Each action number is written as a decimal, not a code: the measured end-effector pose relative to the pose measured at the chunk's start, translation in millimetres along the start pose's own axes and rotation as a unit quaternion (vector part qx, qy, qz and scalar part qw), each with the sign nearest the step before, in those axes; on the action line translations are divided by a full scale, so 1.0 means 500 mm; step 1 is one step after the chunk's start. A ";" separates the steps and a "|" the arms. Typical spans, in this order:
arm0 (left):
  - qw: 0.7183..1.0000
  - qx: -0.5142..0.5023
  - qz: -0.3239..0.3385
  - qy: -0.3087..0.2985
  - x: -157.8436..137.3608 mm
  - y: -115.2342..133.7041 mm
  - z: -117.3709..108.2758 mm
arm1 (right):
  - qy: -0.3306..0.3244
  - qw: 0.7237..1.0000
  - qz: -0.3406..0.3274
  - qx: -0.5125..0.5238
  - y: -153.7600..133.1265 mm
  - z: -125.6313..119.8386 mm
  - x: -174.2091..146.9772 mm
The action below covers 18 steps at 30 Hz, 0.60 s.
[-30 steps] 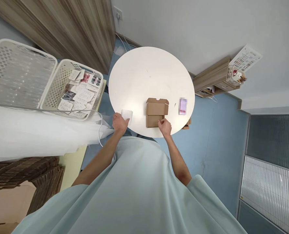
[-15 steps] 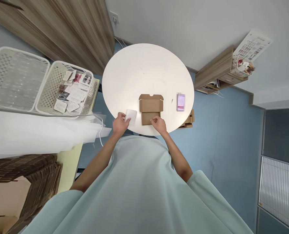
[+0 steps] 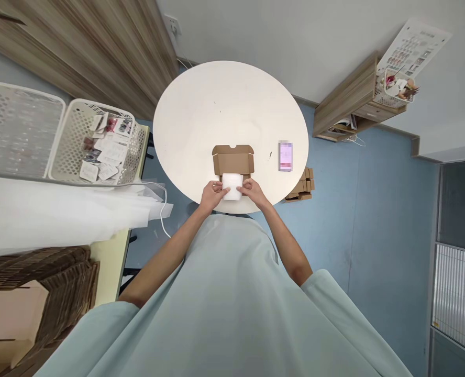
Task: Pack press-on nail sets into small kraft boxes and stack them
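Note:
A small white wrapped packet [image 3: 232, 187] is held over the tray of an open cardboard box [image 3: 233, 160]. My left hand [image 3: 211, 196] pinches the packet's left side with thumb and fingers. On its right side my right hand [image 3: 255, 192] grips it the same way. The box's lid stands open, flaps spread, on the far side of the packet. Most of the box's inside is hidden behind the packet and my fingers. What the white wrapping contains does not show.
The box rests near the front edge of a round white table [image 3: 201, 110]. A phone [image 3: 285, 156] lies to its right. Folded boxes [image 3: 302, 186] are stacked below the table's right edge. At left are a white basket [image 3: 63, 152] of cards and white sheets [image 3: 59, 214].
My left hand has brought the white packet rightward over the box. My right hand has left the box's tray and taken hold of the packet's right side. The camera view has shifted slightly.

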<state>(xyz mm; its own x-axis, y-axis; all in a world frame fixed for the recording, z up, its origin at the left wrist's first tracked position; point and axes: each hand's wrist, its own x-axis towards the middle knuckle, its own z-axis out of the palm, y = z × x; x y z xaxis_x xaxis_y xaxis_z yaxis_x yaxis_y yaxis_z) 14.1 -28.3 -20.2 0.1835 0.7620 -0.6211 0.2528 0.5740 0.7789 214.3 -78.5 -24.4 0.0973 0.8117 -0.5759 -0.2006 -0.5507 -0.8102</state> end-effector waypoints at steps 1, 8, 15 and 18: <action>1.000 0.004 -0.008 0.001 0.007 -0.004 0.006 | 0.007 1.000 0.001 -0.005 0.006 -0.004 0.006; 0.992 0.118 -0.003 0.040 0.048 -0.026 0.042 | 0.062 0.985 0.009 -0.160 0.024 -0.025 0.054; 0.976 0.213 -0.011 0.037 0.076 -0.048 0.073 | 0.080 0.943 0.030 -0.322 0.026 -0.016 0.091; 0.969 0.245 -0.009 0.027 0.081 -0.062 0.081 | 0.077 0.928 0.044 -0.363 0.033 -0.012 0.097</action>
<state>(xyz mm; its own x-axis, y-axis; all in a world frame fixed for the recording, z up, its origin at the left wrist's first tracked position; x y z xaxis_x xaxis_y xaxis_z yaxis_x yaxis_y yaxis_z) 52.2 -27.2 -72.9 0.1272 0.7751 -0.6189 0.6785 0.3872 0.6243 221.6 -49.2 -66.3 0.2603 0.7510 -0.6068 0.4895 -0.6444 -0.5875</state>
